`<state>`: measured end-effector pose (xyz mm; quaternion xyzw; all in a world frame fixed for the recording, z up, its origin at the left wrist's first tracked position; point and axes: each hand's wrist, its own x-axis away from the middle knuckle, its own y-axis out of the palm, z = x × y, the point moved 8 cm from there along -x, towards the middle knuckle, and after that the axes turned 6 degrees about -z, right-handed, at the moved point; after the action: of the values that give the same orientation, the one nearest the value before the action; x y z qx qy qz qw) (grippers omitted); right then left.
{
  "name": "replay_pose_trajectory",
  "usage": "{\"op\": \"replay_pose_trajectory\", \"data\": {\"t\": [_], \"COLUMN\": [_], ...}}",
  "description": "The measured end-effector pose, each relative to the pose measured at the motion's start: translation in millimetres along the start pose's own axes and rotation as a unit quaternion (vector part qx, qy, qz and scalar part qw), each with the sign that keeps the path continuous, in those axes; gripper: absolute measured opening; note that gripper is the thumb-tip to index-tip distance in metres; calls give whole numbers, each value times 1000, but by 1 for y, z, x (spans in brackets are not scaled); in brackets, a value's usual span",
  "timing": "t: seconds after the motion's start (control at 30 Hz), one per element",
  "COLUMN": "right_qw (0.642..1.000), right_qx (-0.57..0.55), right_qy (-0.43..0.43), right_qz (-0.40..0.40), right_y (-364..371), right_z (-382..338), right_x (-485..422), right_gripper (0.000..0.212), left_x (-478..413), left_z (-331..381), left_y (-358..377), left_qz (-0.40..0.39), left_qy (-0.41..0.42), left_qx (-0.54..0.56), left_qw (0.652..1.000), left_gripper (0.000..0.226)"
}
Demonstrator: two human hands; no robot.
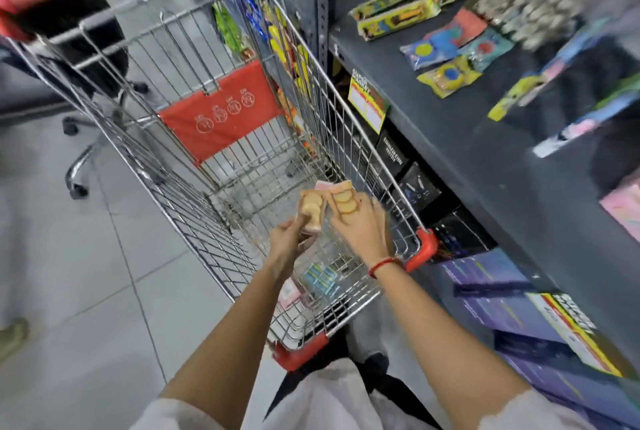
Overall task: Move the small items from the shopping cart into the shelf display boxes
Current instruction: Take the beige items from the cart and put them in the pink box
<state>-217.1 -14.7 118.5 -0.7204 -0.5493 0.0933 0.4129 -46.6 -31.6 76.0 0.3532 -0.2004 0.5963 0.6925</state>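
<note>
A wire shopping cart [194, 138] with red corner bumpers stands in front of me. Both hands hover over its front end. My left hand [289, 239] grips a small tan and pink packet [311, 213]. My right hand [363, 225] grips a similar packet with yellow rounds [343, 202], touching the first. More small packets [320, 277] lie on the cart floor, blue and pink ones. The dark shelf [467, 138] is at the right, with flat toy packets [446, 77] lying on it.
A red child-seat flap [221, 114] hangs inside the cart. An office chair base [78, 166] stands on the tiled floor at the left. Dark boxes [415, 187] and purple boxes [512, 311] fill the lower shelf levels. Hanging snack packs [277, 34] line the cart's far side.
</note>
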Motion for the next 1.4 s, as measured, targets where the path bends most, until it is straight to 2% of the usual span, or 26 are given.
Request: {"op": "replay_pose_trajectory", "data": {"t": [0.1, 0.2, 0.37, 0.47, 0.57, 0.73, 0.83, 0.9, 1.0, 1.1, 1.17, 1.23, 1.3, 1.33, 1.4], "right_qw": [993, 984, 946, 924, 906, 840, 846, 854, 869, 891, 918, 939, 948, 948, 944], "right_qx": [33, 31, 4, -28, -45, -96, -64, -37, -22, -47, -57, -94, -85, -66, -42], "right_qy": [-83, -110, -144, -113, -57, 16, 72, 119, 167, 126, 77, 61, 58, 56, 58], "right_qz": [76, 138, 291, 364, 418, 534, 524, 505, 465, 433, 385, 324, 301, 305, 323], "right_y": [-51, -103, -210, -261, -302, -353, -367, -373, -372, -373, -371, -367, -366, -367, -371], "right_z": [-36, -52, -52, -17, 33, 91, 110, 121, 130, 130, 129, 131, 134, 133, 133], "right_x": [20, 38, 76, 102, 125, 175, 176, 171, 163, 155, 148, 143, 140, 139, 136], "right_gripper": [46, 48, 44, 46, 41, 47, 43, 34, 38, 49, 60, 70, 70, 65, 54], "left_x": [26, 52, 93, 110, 124, 149, 150, 148, 150, 146, 143, 149, 154, 155, 154], "left_z": [29, 64, 107, 108, 93, 61, 42, 30, 27, 28, 28, 31, 32, 30, 25], "left_y": [27, 64, 142, 190, 252, 353, 397, 419, 444, 453, 456, 460, 467, 471, 474], "left_qz": [-12, -15, -58, -116, -189, -302, -333, -335, -322, -311, -320, -335, -338, -336, -315], "left_qy": [60, 143, 251, 278, 270, 267, 258, 237, 249, 220, 212, 234, 269, 287, 299], "left_qx": [5, -20, -14, -30, -65, -160, -252, -291, -364, -417, -448, -473, -512, -542, -611], "left_qw": [998, 989, 966, 953, 942, 901, 871, 864, 838, 825, 807, 780, 742, 715, 662], "left_gripper": [35, 50, 46, 45, 46, 45, 43, 44, 41, 45, 51, 61, 72, 71, 48]}}
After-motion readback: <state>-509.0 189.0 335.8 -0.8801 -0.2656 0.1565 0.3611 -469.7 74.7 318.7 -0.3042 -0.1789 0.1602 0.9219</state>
